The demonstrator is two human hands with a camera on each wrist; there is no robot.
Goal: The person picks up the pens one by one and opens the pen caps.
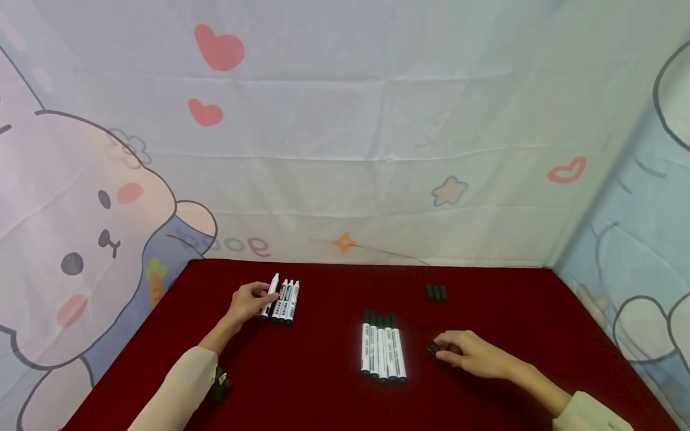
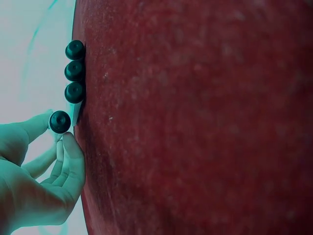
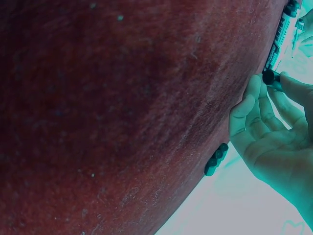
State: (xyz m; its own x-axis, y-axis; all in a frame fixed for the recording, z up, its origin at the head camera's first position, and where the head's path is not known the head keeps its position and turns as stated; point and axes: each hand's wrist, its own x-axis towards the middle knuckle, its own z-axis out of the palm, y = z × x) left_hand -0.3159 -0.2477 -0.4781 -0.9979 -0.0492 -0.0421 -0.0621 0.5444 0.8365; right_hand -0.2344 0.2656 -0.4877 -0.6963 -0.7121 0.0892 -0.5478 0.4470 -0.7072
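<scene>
My left hand pinches a white marker without its cap between thumb and fingers. Its black end faces the left wrist camera. Right beside it lie three more uncapped white markers in a row, tips pointing away. On the right, my right hand pinches a small black marker cap between thumb and fingertips. Between the hands, several capped markers lie side by side with their black caps at the far end. Three loose black caps form a row farther back on the right.
Everything lies on a dark red cloth-covered table. A pale printed fabric backdrop rises along its back edge and sides. Below the left sleeve a black wrist device shows.
</scene>
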